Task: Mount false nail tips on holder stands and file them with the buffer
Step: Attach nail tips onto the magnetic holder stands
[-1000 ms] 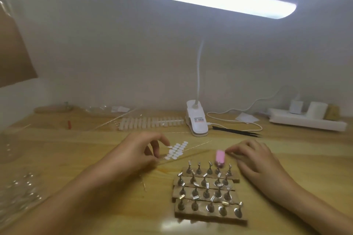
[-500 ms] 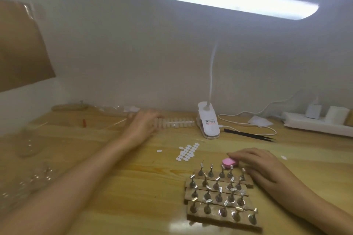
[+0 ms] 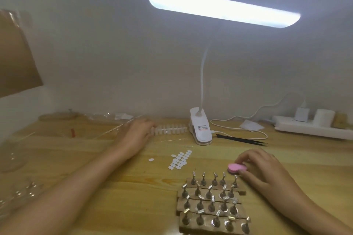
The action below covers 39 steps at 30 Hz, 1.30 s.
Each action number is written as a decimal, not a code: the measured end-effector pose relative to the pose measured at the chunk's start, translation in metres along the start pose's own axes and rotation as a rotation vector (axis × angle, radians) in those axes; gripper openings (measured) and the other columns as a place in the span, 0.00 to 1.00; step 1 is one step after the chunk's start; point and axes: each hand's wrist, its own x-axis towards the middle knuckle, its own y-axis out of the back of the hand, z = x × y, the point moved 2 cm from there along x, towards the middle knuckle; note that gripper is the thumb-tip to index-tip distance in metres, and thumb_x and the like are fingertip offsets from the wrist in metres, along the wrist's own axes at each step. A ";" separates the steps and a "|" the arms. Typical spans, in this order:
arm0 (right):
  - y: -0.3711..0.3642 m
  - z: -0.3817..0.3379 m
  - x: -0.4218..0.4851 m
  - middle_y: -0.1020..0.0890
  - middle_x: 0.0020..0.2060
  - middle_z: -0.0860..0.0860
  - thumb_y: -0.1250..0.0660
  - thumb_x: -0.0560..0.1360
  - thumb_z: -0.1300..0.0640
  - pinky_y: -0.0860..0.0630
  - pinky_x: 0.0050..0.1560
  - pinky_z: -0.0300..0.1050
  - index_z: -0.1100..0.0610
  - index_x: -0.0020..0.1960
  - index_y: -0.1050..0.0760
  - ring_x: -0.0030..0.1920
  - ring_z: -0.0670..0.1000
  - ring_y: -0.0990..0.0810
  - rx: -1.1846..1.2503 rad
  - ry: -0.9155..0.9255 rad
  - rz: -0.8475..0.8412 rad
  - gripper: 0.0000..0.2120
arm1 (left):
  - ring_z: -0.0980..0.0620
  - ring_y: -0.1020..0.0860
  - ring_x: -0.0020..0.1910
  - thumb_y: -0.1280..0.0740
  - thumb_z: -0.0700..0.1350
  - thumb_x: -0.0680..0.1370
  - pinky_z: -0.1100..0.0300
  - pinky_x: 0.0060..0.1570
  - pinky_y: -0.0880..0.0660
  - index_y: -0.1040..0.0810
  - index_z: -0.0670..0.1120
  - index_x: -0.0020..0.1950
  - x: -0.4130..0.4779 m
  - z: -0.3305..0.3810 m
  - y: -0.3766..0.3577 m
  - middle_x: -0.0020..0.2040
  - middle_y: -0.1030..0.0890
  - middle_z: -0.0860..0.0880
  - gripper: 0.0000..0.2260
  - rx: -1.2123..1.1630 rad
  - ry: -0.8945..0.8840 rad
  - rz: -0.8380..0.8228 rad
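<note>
The pink buffer (image 3: 236, 168) is pinched by the right hand (image 3: 261, 166) at 1 o'clock of the holder stands (image 3: 212, 202); the nail tip strip (image 3: 170, 130), at 11 o'clock, is covered by the left hand (image 3: 136, 131), grip not discernible. Tips could be scattered by a hard tug

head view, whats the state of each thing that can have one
lamp, lit
right hand, pinches the buffer
buffer, lying flat, held
left hand, on the end of the tip strip, grip hidden
tip strip, lying beside the lamp
stands, upright in rows
tweezers, lying untouched
</note>
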 end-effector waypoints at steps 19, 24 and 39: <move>0.012 -0.007 -0.005 0.19 0.48 0.36 0.30 0.75 0.47 0.25 0.52 0.42 0.45 0.50 0.23 0.54 0.41 0.21 0.294 0.051 0.211 0.06 | 0.49 0.19 0.49 0.34 0.39 0.76 0.57 0.51 0.25 0.16 0.49 0.49 0.030 -0.005 0.025 0.48 0.16 0.51 0.08 0.114 -0.027 -0.022; 0.006 -0.001 0.001 0.22 0.46 0.39 0.25 0.72 0.51 0.26 0.55 0.51 0.47 0.45 0.22 0.52 0.43 0.26 0.100 -0.067 0.030 0.06 | 0.44 0.19 0.51 0.36 0.36 0.77 0.53 0.68 0.39 0.17 0.46 0.54 0.023 0.011 0.051 0.51 0.16 0.47 0.10 0.409 -0.175 0.130; 0.016 -0.006 -0.007 0.14 0.47 0.43 0.33 0.79 0.50 0.24 0.43 0.37 0.50 0.52 0.24 0.49 0.41 0.18 0.604 -0.044 0.326 0.04 | 0.53 0.19 0.52 0.36 0.50 0.81 0.56 0.44 0.23 0.19 0.53 0.60 -0.018 0.164 0.003 0.57 0.17 0.54 0.10 0.042 -0.506 -0.076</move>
